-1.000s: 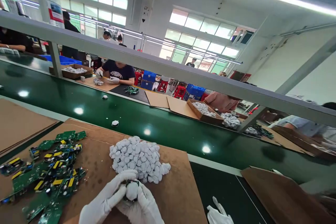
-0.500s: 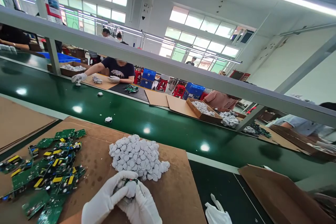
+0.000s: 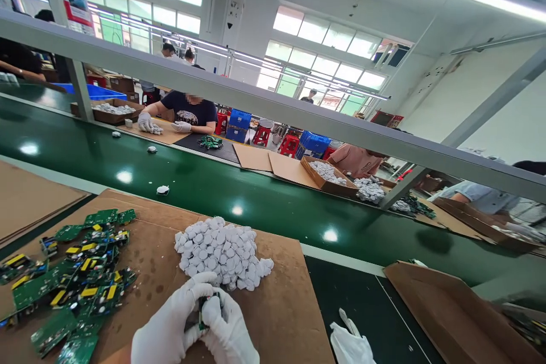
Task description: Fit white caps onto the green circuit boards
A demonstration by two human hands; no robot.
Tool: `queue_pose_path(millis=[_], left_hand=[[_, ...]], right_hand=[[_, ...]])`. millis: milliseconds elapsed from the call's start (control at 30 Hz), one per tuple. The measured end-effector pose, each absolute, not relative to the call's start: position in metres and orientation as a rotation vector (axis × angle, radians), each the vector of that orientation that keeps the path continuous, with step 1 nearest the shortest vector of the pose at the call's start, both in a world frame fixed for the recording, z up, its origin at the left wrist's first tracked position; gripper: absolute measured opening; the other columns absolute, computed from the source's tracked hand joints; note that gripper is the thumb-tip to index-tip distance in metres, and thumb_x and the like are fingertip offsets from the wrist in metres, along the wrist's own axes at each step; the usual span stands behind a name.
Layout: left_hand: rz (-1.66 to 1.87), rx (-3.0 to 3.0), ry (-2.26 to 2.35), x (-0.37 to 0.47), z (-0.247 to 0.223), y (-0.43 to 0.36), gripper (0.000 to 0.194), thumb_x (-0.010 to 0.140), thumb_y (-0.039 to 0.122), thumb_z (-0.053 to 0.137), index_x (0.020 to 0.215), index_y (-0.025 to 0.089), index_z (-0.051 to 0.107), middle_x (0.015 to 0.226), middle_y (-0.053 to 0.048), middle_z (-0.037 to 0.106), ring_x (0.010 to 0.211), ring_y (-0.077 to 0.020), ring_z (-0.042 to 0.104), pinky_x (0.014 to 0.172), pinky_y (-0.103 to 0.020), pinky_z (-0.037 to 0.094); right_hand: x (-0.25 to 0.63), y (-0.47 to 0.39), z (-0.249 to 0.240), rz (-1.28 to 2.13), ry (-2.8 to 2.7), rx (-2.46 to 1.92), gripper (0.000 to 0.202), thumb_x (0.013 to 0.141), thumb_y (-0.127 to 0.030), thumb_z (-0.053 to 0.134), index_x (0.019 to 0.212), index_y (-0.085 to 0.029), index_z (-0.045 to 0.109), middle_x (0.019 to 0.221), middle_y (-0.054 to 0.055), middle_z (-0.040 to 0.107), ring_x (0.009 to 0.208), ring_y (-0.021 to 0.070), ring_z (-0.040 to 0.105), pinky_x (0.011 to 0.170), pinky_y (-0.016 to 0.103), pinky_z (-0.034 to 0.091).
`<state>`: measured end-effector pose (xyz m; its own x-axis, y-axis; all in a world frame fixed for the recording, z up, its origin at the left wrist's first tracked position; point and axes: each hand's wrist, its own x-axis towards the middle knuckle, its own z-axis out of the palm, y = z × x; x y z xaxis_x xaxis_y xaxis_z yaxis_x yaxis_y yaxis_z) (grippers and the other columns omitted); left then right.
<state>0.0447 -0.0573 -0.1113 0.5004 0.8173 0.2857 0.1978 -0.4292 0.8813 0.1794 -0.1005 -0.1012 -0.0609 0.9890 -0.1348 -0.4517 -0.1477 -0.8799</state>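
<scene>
Close in front of me, my left hand (image 3: pixel 170 321), in a white glove, is closed on a small green circuit board (image 3: pixel 202 318). A white round disc (image 3: pixel 210 310) lies against the board's face. My right hand (image 3: pixel 234 327), gloved too, is wrapped round the board and disc from the other side, hiding much of both. Just beyond my fingers, a heap of white round discs (image 3: pixel 222 250) sits on the brown cardboard sheet (image 3: pixel 281 318). Left of my hands spreads a pile of green circuit boards (image 3: pixel 85 273) with yellow and blue parts.
Beyond the cardboard runs a green conveyor belt (image 3: pixel 264 199) carrying a few small white pieces (image 3: pixel 162 190). To the right are a crumpled white glove (image 3: pixel 352 344) and a cardboard tray (image 3: pixel 452 313). A grey rail (image 3: pixel 256 94) crosses above; co-workers sit opposite.
The board between my hands has turned, showing more of its green edge. White pieces on the belt have shifted left. The co-worker opposite has drawn an arm back from the belt to a small pile.
</scene>
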Motion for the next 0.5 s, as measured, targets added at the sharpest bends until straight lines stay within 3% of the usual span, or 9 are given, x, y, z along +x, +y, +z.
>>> queue_pose_path(millis=[100, 300, 500], left_hand=[[0.934, 1.958, 0.787, 0.044, -0.109, -0.054, 0.05, 0.067, 0.004, 0.062, 0.11, 0.028, 0.066, 0.133, -0.008, 0.06, 0.121, -0.0298, 0.057, 0.101, -0.04, 0.048], [0.867, 2.145, 0.742, 0.039, -0.103, -0.051, 0.071, 0.067, 0.007, 0.071, 0.13, 0.035, 0.053, 0.143, -0.006, 0.051, 0.127, -0.0318, 0.051, 0.105, -0.043, 0.044], [1.082, 2.282, 0.822, 0.039, -0.107, -0.052, 0.046, 0.082, 0.014, 0.062, 0.122, 0.038, 0.06, 0.129, -0.002, 0.064, 0.114, -0.0242, 0.063, 0.098, -0.029, 0.05]], right_hand=[[0.179, -0.1, -0.098, 1.517, -0.779, -0.925, 0.044, 0.07, -0.056, 0.072, 0.092, -0.019, 0.067, 0.077, 0.003, 0.065, 0.072, 0.018, 0.06, 0.066, 0.032, 0.05], [0.181, -0.101, -0.091, 1.466, -0.76, -0.938, 0.04, 0.072, -0.056, 0.07, 0.086, -0.018, 0.066, 0.077, 0.002, 0.062, 0.073, 0.0168, 0.058, 0.074, 0.033, 0.05], [0.179, -0.099, -0.087, 1.453, -0.851, -0.908, 0.043, 0.069, -0.052, 0.076, 0.09, -0.016, 0.066, 0.086, 0.002, 0.062, 0.08, 0.0134, 0.054, 0.077, 0.027, 0.046]])
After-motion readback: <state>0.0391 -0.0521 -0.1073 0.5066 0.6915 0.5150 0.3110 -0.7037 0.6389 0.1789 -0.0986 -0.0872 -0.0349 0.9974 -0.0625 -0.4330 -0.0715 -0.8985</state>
